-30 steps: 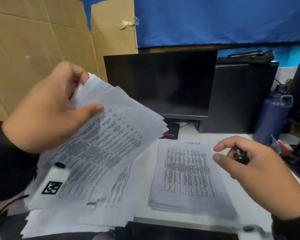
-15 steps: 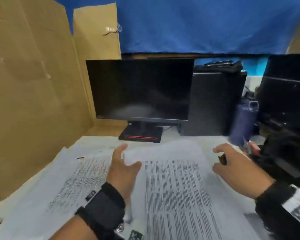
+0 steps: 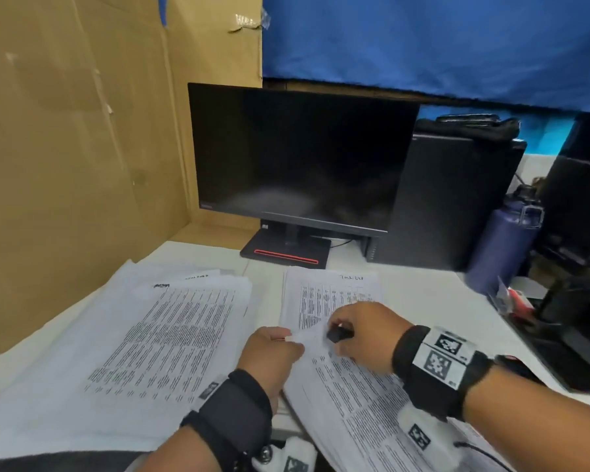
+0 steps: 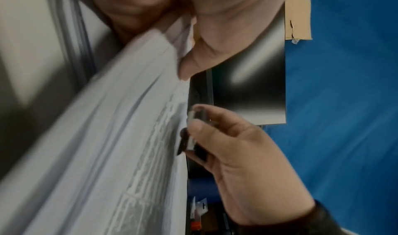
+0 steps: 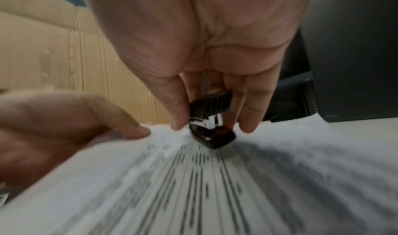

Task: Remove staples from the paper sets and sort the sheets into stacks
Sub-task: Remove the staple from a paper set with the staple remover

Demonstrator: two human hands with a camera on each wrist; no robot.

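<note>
A printed paper set [image 3: 365, 396] lies tilted at the desk's near edge, over the front of a stack of sheets [image 3: 324, 294]. My left hand [image 3: 269, 352] pinches the set's top left corner [image 4: 183, 39] between thumb and fingers. My right hand [image 3: 361, 335] holds a small black staple remover [image 3: 338, 334] [image 5: 212, 128] [image 4: 191, 133], its claws down on the paper close to that corner. A wider spread of loose printed sheets [image 3: 143, 338] covers the left of the desk. I cannot make out the staple itself.
A dark monitor [image 3: 300, 158] on a stand with a red stripe stands behind the papers. A black computer case [image 3: 450, 199] and a blue bottle [image 3: 504, 247] stand at the right, with dark clutter beyond. Cardboard panels [image 3: 65, 148] wall the left side.
My left hand put down the sheets it held up onto the left spread, then took the corner of the near set. My right hand brought the staple remover leftward and down to that corner.
</note>
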